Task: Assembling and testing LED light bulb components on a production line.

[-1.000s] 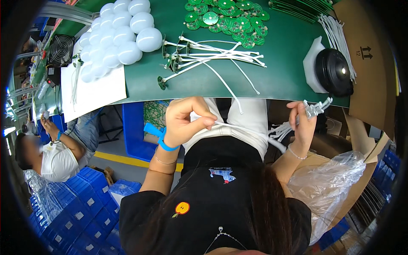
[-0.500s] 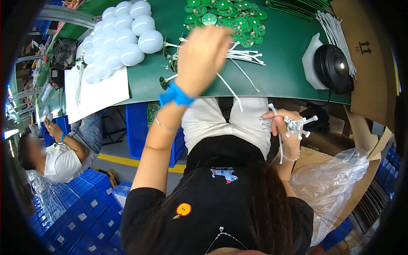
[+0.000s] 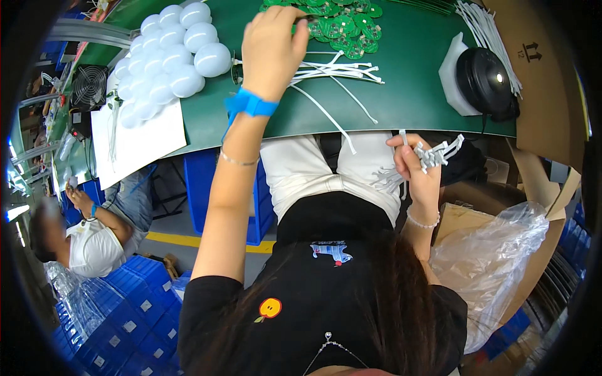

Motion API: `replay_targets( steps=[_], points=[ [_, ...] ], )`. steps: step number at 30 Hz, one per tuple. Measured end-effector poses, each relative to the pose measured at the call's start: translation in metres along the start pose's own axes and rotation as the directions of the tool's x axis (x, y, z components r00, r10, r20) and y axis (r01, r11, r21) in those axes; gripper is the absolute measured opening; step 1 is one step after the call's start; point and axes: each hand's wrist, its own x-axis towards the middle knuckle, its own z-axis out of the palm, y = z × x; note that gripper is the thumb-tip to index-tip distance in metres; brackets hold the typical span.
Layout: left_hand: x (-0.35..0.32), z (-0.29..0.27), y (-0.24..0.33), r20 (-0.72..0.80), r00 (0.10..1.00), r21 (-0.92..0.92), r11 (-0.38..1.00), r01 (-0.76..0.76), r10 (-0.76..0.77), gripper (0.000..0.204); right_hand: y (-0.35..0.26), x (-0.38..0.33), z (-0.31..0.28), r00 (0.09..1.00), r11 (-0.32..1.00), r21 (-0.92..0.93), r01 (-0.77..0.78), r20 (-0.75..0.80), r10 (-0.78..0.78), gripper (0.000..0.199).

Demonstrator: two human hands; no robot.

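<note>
My left hand (image 3: 273, 50), a blue strap on its wrist, reaches over the green bench to the left edge of a pile of round green circuit boards (image 3: 342, 25). Thumb and fingers pinch a dark-looking round circuit board (image 3: 308, 20) there, partly hidden by the fingers. White cables (image 3: 338, 72) with small connectors fan out to the right below this hand. Left of it, a dark round board (image 3: 236, 72) shows beside my wrist. My right hand (image 3: 419, 172), held over my lap at the right, is closed round a bundle of white connector cables (image 3: 436, 155).
White domes (image 3: 175, 56) stand grouped at the bench's left, partly on a white sheet (image 3: 141, 135). A black round device (image 3: 489, 81) sits at the right by more white cables (image 3: 492, 47) and a cardboard box (image 3: 539, 81). A co-worker (image 3: 94, 238) sits at the left near blue bins (image 3: 141, 307).
My left hand has moved away from me, off the white cables and up to the circuit board pile. My right hand keeps its bundle and has risen slightly in view.
</note>
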Motion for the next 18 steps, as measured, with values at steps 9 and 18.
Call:
replay_targets(
  steps=[9,18],
  points=[
    [-0.075,-0.048,0.086,0.577,0.722,-0.734,0.144,0.663,-0.383,0.017,0.0,0.004,0.017,0.999,0.991,-0.129,0.041,0.017,-0.039,0.026],
    [-0.104,-0.043,0.082,0.659,0.648,-0.706,-0.015,0.709,-0.381,0.016,-0.001,0.008,0.024,0.972,0.996,-0.066,0.067,0.231,-0.05,0.039]
  ],
)
